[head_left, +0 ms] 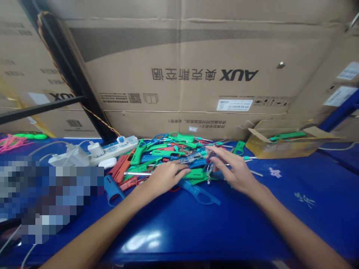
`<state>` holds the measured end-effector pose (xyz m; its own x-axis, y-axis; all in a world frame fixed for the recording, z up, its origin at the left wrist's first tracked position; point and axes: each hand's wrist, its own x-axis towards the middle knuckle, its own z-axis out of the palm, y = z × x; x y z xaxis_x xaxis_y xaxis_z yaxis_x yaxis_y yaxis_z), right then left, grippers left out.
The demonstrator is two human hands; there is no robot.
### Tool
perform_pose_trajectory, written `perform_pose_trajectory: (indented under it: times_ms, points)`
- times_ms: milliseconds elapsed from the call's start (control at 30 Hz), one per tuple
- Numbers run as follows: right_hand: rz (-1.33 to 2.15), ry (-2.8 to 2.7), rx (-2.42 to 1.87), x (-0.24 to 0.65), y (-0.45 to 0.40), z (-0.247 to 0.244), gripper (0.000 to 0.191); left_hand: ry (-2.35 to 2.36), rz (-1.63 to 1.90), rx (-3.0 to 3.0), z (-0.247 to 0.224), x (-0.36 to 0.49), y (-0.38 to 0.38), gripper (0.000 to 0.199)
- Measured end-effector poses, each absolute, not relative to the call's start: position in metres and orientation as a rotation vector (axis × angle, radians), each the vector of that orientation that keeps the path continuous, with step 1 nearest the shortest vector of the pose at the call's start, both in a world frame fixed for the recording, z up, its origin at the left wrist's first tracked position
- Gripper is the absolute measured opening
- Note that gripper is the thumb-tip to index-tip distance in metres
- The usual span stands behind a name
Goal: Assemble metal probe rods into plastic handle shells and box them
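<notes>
A heap of green, red and blue plastic long-nosed lighters (168,153), several with thin metal barrels, lies on the blue table. My left hand (165,175) rests on its near side with curled fingers; the fingertips are hidden, and what they hold does not show. A metal barrel (137,173) pokes out to its left, and a green lighter body (195,173) lies just right of its thumb. Over the heap's right side, my right hand (237,170) bends thumb and forefinger around something small and dark, too blurred to name. Thin white wires (209,175) hang below those fingers.
A white power strip (113,149) with plugged-in adapters stands left of the heap. An opened cardboard box (283,147) holding a green lighter sits at the right. Large cartons (179,48) stand behind the blue table (179,228). A dark metal post (64,63) rises at the left.
</notes>
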<state>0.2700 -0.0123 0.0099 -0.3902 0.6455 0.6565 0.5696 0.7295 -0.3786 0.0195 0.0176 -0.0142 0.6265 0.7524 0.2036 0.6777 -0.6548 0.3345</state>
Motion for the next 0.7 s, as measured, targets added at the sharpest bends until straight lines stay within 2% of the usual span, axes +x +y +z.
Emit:
perform_pose_trajectory:
  times_ms: [233,700]
  points:
    - [0.148,-2.072,-0.899,0.2710,-0.0124,0.0137,0.039,1.178,0.479,2.635,-0.0140,0.0193,0.0175,0.036]
    - [0.206,-2.007,-0.923,0.2728,-0.0124,0.0158,0.017,1.183,0.469,2.628,-0.0126,0.0200,0.0170,0.037]
